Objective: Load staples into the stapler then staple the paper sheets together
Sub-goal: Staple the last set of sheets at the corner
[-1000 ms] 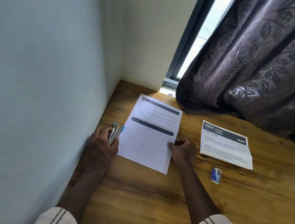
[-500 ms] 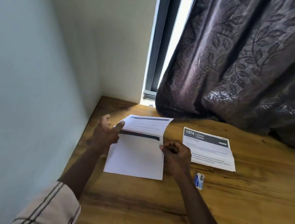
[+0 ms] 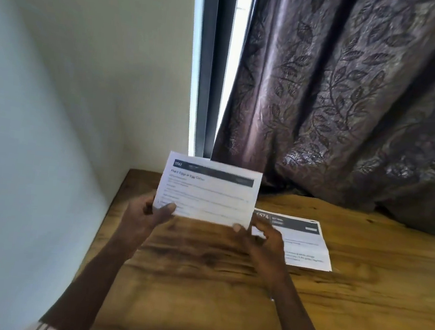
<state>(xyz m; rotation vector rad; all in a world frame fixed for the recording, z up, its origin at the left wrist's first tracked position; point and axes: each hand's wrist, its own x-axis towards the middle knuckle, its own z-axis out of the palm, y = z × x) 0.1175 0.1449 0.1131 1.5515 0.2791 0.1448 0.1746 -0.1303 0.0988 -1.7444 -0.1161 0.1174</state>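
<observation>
Home corner — curtain [image 3: 354, 99], wooden desk [image 3: 195, 298]

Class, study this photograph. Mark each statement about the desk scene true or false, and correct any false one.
1. The left hand and right hand hold a white printed paper sheet above the brown wooden table. True.
2. A second white printed sheet lies flat on the table. True.
3. The dark leaf-patterned curtain covers the whole window. False: a bright window strip shows at its left.
4. The left hand holds a stapler. False: it grips the raised sheet's lower corner; no stapler is in view.
</observation>
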